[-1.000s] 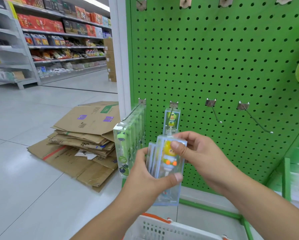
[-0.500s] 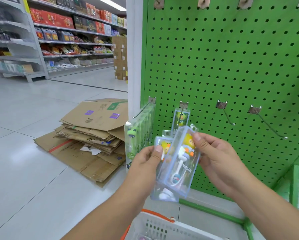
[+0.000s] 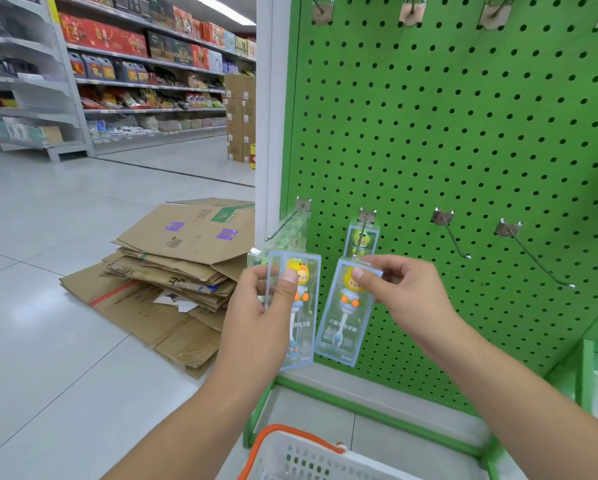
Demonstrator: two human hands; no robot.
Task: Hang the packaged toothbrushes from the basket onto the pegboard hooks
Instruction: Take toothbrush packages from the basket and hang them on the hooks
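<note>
We stand in a supermarket aisle: stocked shelves (image 3: pixel 145 74), a green pegboard (image 3: pixel 446 140) with hooks, flattened cardboard boxes (image 3: pixel 173 271).

You've got a toothbrush pack in each hand, right in front of the green pegboard (image 3: pixel 463 133). Your left hand (image 3: pixel 256 313) grips one pack (image 3: pixel 299 327) with the thumb over the yellow character; your right hand (image 3: pixel 404 296) pinches the top of the other pack (image 3: pixel 342 327). Just behind it, a green-character pack (image 3: pixel 361 237) hangs on a hook. Two bare hooks (image 3: pixel 453 237) stick out to the right, and a white basket (image 3: pixel 301 459) sits below.
</note>
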